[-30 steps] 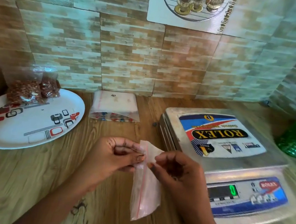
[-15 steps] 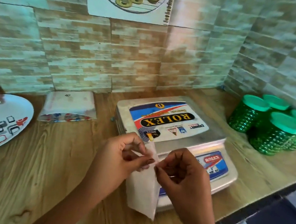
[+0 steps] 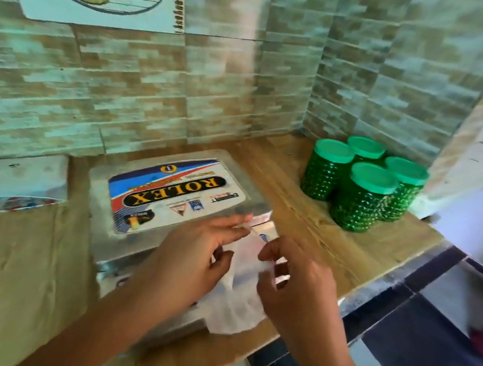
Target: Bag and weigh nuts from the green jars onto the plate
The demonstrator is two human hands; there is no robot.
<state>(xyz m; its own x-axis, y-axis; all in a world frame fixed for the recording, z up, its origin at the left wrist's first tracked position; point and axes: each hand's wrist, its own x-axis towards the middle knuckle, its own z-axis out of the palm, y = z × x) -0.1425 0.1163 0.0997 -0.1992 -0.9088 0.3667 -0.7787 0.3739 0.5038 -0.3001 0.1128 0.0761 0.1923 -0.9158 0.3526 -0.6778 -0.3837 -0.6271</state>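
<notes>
Both hands hold one small clear plastic bag (image 3: 236, 304) over the front of the silver weighing scale (image 3: 169, 194). My left hand (image 3: 191, 260) pinches the bag's left top edge. My right hand (image 3: 294, 284) pinches its right top edge, and the mouth is pulled apart between them. The bag looks empty and hangs down over the scale's display. Several green jars (image 3: 360, 197) with green lids stand shut in a cluster at the right end of the counter. The plate is out of view.
A pack of white bags (image 3: 14, 183) lies against the tiled wall left of the scale. The wooden counter (image 3: 1, 272) ends in an edge at the right, with dark floor tiles below. A wall corner stands just behind the jars.
The view has swung right, so the plate has left the frame and the jars have come closer to centre. My hands have pulled the bag's top edges apart.
</notes>
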